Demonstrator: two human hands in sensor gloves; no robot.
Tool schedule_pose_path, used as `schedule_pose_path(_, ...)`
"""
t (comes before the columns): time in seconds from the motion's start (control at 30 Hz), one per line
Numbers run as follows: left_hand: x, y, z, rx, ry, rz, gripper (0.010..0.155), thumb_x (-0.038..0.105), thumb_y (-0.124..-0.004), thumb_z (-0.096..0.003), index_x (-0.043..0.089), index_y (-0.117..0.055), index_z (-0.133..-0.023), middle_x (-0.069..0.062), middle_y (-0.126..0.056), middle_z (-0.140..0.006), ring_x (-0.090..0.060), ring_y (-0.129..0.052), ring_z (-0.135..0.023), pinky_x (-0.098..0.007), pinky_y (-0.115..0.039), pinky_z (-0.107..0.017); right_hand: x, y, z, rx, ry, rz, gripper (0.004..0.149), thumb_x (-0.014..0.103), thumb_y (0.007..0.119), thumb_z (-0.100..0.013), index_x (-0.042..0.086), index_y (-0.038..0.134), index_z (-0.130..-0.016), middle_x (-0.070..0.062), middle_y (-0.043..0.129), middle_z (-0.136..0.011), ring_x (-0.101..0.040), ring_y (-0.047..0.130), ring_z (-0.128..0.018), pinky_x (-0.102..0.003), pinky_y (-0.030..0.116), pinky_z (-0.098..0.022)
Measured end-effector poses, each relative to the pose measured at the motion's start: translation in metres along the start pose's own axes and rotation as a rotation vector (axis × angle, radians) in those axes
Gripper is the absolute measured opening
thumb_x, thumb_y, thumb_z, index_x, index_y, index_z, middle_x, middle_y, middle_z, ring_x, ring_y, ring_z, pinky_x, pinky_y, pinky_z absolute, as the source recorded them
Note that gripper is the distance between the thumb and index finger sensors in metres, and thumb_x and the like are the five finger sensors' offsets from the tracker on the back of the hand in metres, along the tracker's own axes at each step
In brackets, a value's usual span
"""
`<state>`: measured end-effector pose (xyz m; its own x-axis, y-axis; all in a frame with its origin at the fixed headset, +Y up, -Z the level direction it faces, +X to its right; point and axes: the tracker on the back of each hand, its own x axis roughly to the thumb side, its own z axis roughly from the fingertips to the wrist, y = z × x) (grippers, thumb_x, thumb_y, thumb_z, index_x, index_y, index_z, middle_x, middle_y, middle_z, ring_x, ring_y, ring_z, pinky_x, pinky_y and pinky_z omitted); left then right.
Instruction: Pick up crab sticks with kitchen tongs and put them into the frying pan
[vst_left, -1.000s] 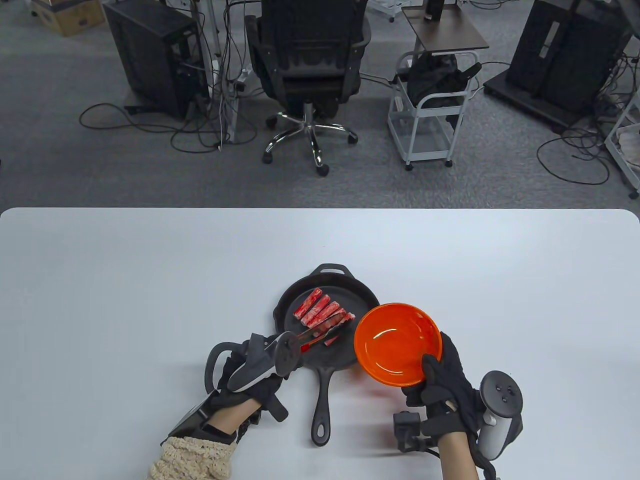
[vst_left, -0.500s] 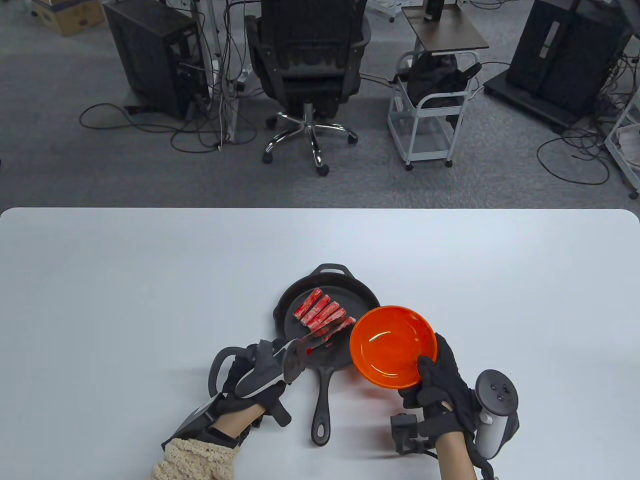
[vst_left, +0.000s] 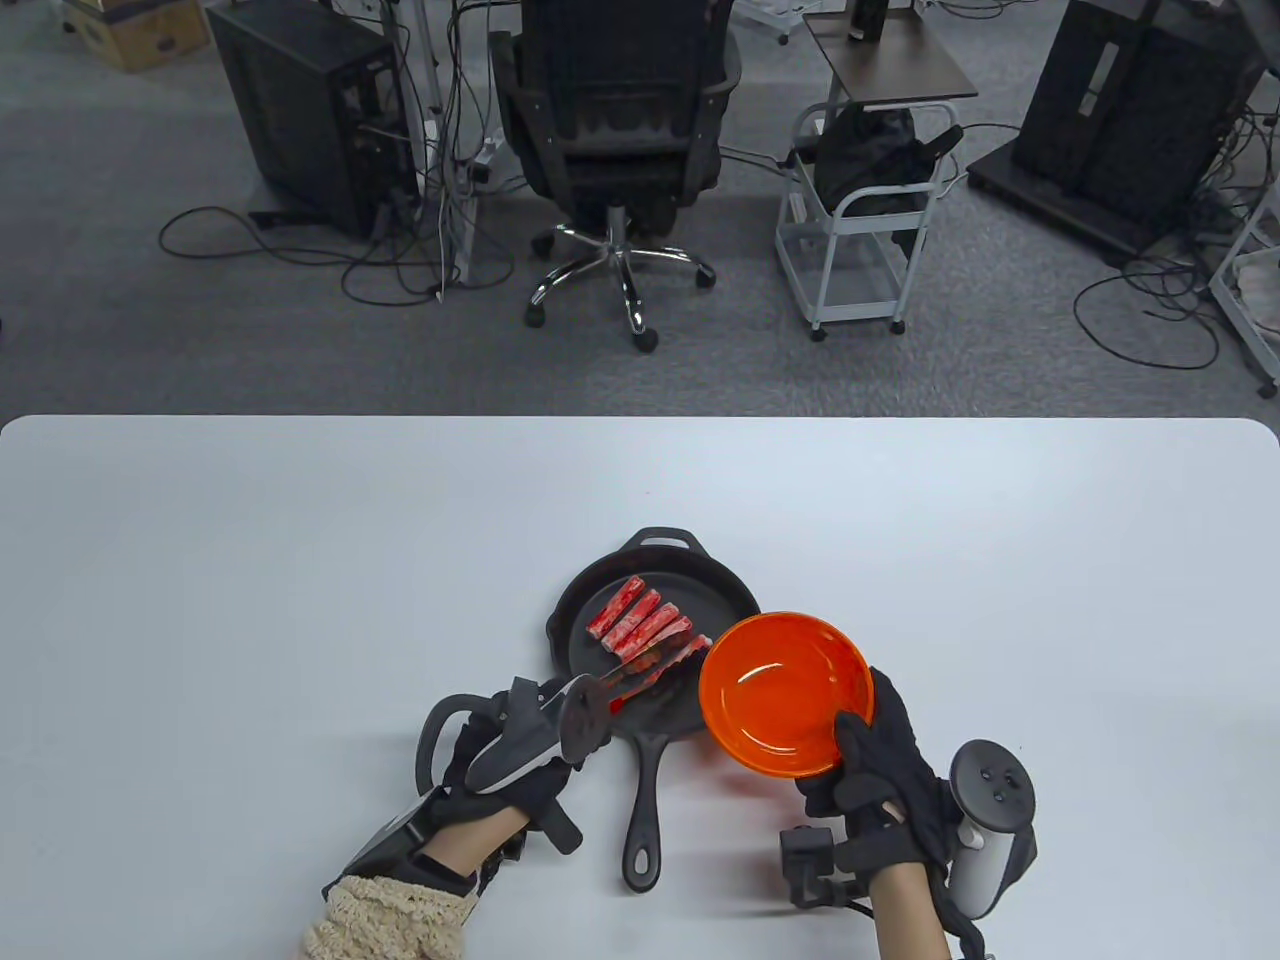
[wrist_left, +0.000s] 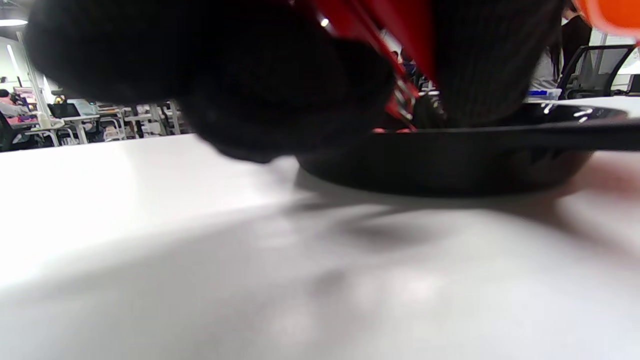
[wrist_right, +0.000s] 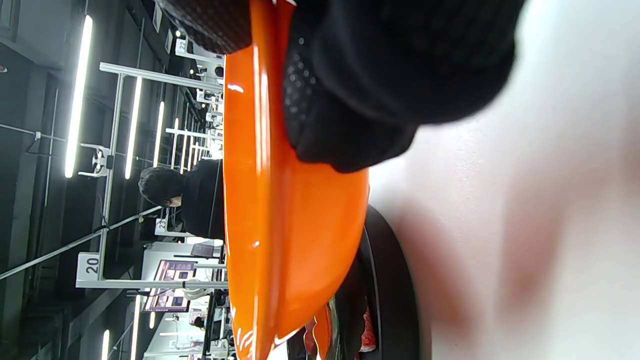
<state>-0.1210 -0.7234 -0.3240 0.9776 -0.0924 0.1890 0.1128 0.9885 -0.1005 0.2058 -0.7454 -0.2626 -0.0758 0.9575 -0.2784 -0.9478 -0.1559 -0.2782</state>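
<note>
A black cast-iron frying pan (vst_left: 600, 600) sits near the table's front middle, its handle pointing toward me. Several red crab sticks (vst_left: 640, 622) lie side by side in it. My left hand (vst_left: 540, 780) grips red-handled kitchen tongs (vst_left: 640, 678); their metal tips reach into the pan at the near end of the row, by the closest stick. Whether they pinch it I cannot tell. In the left wrist view my gloved fingers (wrist_left: 210, 75) wrap the tongs (wrist_left: 385, 60) above the pan (wrist_left: 450, 160). My right hand (vst_left: 865, 745) holds an empty orange bowl (vst_left: 785, 695), tilted over the pan's right rim.
The white table (vst_left: 300, 560) stretches wide to the left, right and back of the pan. In the right wrist view the bowl (wrist_right: 270, 200) stands on edge, close to the pan's rim (wrist_right: 395, 280). An office chair (vst_left: 620, 120) and a cart stand beyond the table.
The bowl has shifted slightly left and nearer, over the pan's rim. The tongs' tips swung up toward the row of sticks, and my left hand edged right.
</note>
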Motion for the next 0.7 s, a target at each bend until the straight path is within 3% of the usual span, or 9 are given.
schedule_pose_path(0.23, -0.004, 0.01, 0.008, 0.032, -0.004, 0.045, 0.08, 0.072, -0.077, -0.0491, 0.007, -0.084, -0.095, 0.005, -0.104, -0.058, -0.014, -0.106, -0.026, -0.036, -0.091, -0.022, 0.001, -0.001, 0.0, 0.005, -0.002, -0.012, 0.063, 0.025, 0.066, -0.055, 0.015, 0.044, -0.113, -0.031, 0.07, -0.099, -0.028, 0.101, -0.026, -0.021, 0.094, -0.011)
schedule_pose_path(0.47, -0.025, 0.032, 0.041, 0.104, 0.051, 0.135, 0.088, 0.074, -0.075, -0.0495, 0.002, -0.079, -0.099, 0.002, -0.103, -0.062, -0.015, -0.106, -0.028, -0.037, -0.091, -0.023, -0.001, 0.002, 0.0, 0.03, 0.005, 0.002, 0.063, 0.026, 0.066, -0.055, 0.015, 0.044, -0.113, -0.031, 0.07, -0.099, -0.028, 0.101, -0.026, -0.021, 0.094, -0.011)
schedule_pose_path(0.7, -0.049, 0.028, 0.065, 0.148, 0.127, 0.2, 0.093, 0.077, -0.07, -0.0506, -0.001, -0.074, -0.103, 0.001, -0.1, -0.067, -0.017, -0.106, -0.03, -0.038, -0.091, -0.025, -0.002, 0.003, 0.001, 0.036, 0.005, -0.002, 0.063, 0.026, 0.066, -0.055, 0.015, 0.044, -0.113, -0.031, 0.07, -0.099, -0.028, 0.101, -0.026, -0.021, 0.094, -0.011)
